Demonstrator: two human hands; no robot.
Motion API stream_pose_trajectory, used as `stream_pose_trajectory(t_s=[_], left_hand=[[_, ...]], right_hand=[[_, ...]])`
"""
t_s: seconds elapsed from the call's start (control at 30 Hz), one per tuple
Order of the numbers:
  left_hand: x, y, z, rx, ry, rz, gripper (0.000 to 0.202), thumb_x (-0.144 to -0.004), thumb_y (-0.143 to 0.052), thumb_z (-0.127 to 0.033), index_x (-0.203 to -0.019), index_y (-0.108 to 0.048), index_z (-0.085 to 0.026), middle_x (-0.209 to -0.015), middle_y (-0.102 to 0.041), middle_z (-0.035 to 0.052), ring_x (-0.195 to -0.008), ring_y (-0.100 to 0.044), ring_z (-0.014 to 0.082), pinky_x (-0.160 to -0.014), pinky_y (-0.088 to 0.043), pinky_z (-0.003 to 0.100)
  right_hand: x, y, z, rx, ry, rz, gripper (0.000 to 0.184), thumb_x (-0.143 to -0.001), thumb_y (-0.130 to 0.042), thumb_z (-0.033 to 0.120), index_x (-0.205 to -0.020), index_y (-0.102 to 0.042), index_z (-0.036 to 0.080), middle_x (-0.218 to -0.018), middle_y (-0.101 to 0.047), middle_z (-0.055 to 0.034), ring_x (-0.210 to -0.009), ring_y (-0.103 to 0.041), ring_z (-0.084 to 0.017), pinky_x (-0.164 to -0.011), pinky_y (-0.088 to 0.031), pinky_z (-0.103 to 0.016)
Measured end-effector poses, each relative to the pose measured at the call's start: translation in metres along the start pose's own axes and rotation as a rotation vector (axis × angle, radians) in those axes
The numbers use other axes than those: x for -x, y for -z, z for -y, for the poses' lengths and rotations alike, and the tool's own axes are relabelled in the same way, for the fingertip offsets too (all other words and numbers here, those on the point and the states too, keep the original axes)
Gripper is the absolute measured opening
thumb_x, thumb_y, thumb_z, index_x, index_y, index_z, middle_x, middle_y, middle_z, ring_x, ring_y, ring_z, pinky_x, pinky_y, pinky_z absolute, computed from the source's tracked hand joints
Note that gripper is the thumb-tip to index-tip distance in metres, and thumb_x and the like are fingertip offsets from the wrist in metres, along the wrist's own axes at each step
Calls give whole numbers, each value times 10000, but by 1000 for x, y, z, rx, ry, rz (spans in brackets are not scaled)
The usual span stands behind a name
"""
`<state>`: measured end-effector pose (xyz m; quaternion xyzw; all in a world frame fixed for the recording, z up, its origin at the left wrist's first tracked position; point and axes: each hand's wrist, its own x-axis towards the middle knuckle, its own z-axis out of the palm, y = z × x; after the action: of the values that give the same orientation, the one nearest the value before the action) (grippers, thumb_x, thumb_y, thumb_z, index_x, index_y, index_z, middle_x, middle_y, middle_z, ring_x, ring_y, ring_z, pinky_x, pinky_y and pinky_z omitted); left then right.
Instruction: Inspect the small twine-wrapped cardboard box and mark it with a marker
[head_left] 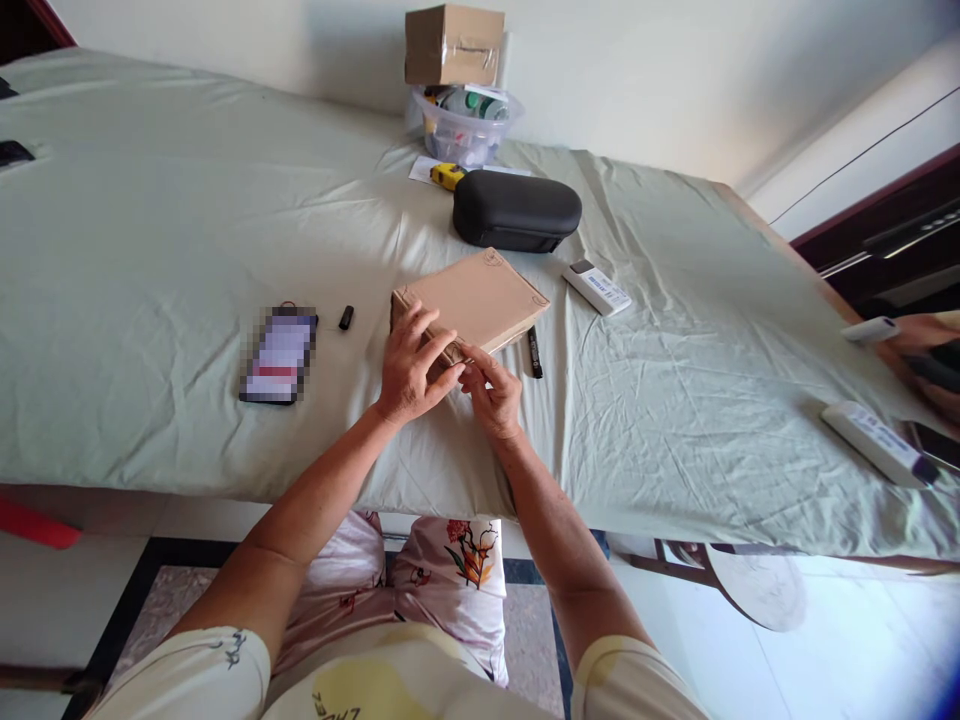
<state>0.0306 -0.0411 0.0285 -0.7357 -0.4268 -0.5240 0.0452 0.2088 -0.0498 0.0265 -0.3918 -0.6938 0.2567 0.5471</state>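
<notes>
A flat brown cardboard box (480, 300) lies on the cloth-covered table in front of me, with small drawn marks at its far corners. My left hand (412, 368) rests on its near left edge, fingers spread over the top. At the near corner, my right hand (493, 395) has its fingers pinched together against the box's edge; the fingertips are partly hidden. A black marker (534, 352) lies just right of the box. To the left are a small black cap-like piece (346, 318) and a phone (279, 355) with a blurred screen.
Behind the box sit a black zip case (517, 210), a yellow tape measure (448, 176), and a clear tub (465, 130) below a taped carton (454, 45). A white-and-grey packet (598, 288) lies right. Another person's hand (926, 340) shows at the right edge.
</notes>
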Motion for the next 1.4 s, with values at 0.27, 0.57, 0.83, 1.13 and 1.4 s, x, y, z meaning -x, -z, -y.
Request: stream_pose_trajectory(t_s=[0.27,0.57,0.83,1.13,1.4], left_hand=[[-7,7,-6,145,-99,-21,209,-1038,-562,-301,-1131,-734,-227,-1230,-781,84,-1347,-676,255,-1147,-596,498],[-10,13,7,113,-32,-76,209,-996,-525,-189,-1019,-724,-251,-1179,-765,63,-1293,-673,238,-1130,-579,484],[-8,15,15,79,201,-137,191,-1019,-517,-265,-1018,-707,-242,-1331,-679,97,-1200,-673,235,-1093,-575,453],[2,-5,35,370,652,-140,488,-1037,-581,-506,-1438,-519,-235,-1388,-697,154,-1273,-704,279,-1104,-584,455],[10,-8,48,148,674,61,556,-942,-717,-361,-1434,-550,-164,-1470,-695,197,-1410,-661,321,-1210,-533,477]], right_hand=[[-4,9,-2,63,-93,-206,382,-976,-672,595,-1104,-788,255,-647,-675,49,-499,-579,-89,-540,-535,-247],[-20,40,-14,224,-234,-528,357,-963,-661,521,-1179,-678,237,-578,-502,102,-500,-493,-97,-544,-423,-256],[-24,46,-18,189,-312,-552,376,-955,-635,581,-1053,-679,222,-622,-484,79,-553,-467,-105,-578,-403,-268],[-25,43,-20,192,-328,-440,406,-946,-622,627,-919,-683,226,-717,-648,18,-631,-578,-120,-633,-493,-270],[-20,43,-41,278,-445,-278,353,-915,-621,545,-1066,-678,230,-875,-775,-16,-605,-641,-118,-635,-530,-281]])
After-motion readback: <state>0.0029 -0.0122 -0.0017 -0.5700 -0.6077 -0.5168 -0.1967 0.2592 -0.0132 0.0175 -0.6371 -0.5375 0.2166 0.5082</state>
